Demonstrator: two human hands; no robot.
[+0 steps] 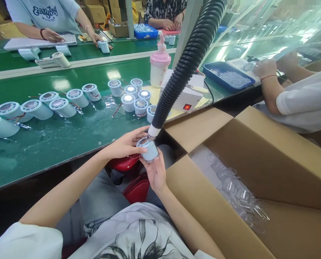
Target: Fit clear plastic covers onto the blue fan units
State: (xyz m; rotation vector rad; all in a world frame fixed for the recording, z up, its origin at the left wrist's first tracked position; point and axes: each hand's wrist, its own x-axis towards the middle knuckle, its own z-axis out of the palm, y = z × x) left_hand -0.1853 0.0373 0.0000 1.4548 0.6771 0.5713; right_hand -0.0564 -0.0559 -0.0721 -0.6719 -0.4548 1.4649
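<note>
Between both hands I hold a light blue cylindrical housing (151, 151), its ringed end tilted upward. My left hand (130, 144) wraps its far left side, the thumb across the rim. From below and the right, my right hand (156, 171) grips it with closed fingers. The white nozzle of a black corrugated hose (188, 59) comes down right at the housing's top; I cannot tell if they touch. Similar blue housings (62, 107) with thin red wires stand in a group on the green bench (90, 133), and a second cluster (128, 102) stands nearer the hose.
A white box with a lit red switch (187, 107) and a pink-topped bottle (160, 64) stand beyond the hose. To my right is an open cardboard box (203, 201) holding clear plastic pieces (236, 190). A blue tray (227, 75) of small parts sits near a co-worker's arm (270, 79).
</note>
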